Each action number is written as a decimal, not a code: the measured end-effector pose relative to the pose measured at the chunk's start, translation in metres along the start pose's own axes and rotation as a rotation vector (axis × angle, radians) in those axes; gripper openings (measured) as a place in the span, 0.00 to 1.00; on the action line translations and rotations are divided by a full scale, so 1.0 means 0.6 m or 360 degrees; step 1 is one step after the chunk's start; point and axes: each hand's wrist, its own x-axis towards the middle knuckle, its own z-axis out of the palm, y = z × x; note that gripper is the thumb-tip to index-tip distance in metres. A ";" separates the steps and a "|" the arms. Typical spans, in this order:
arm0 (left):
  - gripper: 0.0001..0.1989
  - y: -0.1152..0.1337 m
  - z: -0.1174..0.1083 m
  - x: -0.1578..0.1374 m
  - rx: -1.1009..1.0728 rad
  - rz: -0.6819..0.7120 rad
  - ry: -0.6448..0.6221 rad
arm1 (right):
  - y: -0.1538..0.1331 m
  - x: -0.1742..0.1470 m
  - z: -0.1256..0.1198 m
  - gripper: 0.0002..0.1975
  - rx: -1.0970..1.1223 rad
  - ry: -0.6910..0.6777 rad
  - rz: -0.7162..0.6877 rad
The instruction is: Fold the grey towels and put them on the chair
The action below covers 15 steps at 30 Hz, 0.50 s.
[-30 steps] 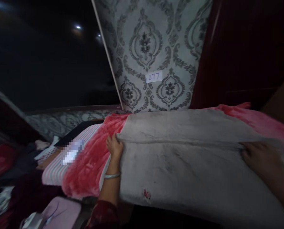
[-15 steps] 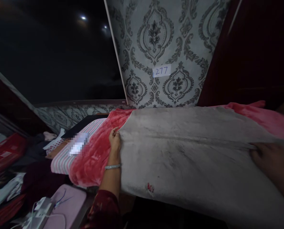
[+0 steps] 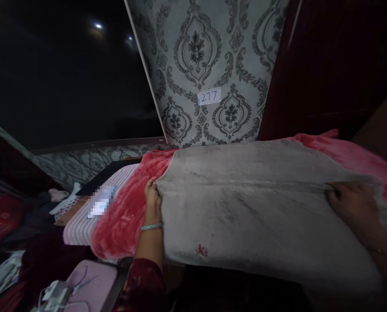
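Observation:
A wide grey plush cloth with a small red patch near its front edge lies over a red plush blanket. My left hand, a bangle on its wrist, pinches the cloth's left edge, fingers closed. Toward the right, my right hand grips the same cloth, its fingers curled and partly hidden in shadow. A straight crease runs across the cloth between the two hands, which hold it stretched.
Beneath the blanket on the left is a striped fabric, with a blurred-out phone-like object on top. A power strip rests by a pink stool-like surface at lower left. A dark screen hangs on the patterned wall.
My view has shifted slightly, so the scene sits further left. Both hands keep their hold on the grey cloth, and more of my right forearm shows.

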 end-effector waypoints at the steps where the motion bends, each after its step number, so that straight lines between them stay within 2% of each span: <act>1: 0.13 0.000 0.000 0.001 -0.0020 -0.0040 -0.0007 | 0.000 0.000 0.001 0.23 0.0003 -0.0017 0.0027; 9: 0.14 0.017 0.006 -0.006 -0.0028 -0.0112 -0.0102 | -0.020 0.005 -0.004 0.19 0.0068 -0.0018 0.0222; 15: 0.16 0.028 0.019 -0.006 0.0030 -0.0105 -0.0073 | -0.021 0.008 -0.011 0.18 0.0204 0.0012 0.0389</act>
